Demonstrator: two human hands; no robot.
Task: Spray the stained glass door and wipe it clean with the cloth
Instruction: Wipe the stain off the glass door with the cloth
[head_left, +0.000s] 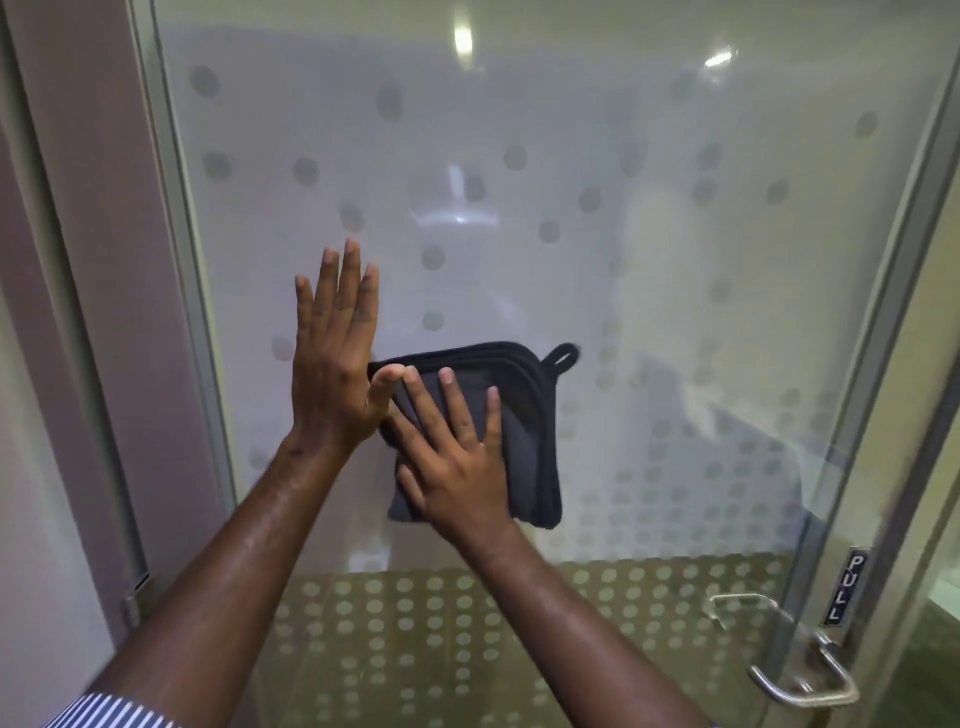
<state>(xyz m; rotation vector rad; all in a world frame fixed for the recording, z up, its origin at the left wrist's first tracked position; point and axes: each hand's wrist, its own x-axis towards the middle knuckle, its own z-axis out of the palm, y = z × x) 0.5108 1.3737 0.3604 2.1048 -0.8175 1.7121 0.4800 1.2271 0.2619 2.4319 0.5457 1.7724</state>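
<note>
Both hands flat | right hand (457, 452) presses folded dark cloth (524, 415) | dotted frosted glass door (623, 260)

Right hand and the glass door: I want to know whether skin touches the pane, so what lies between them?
In the head view, the folded dark cloth lies between the right hand and the glass door; straight fingers press it flat.

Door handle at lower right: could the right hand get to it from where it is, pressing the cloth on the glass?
Probably yes. The right hand lies flat on the dark cloth, and the door handle sits below and to its right on the same glass door, with only bare glass between them. It would have to leave the cloth.
</note>
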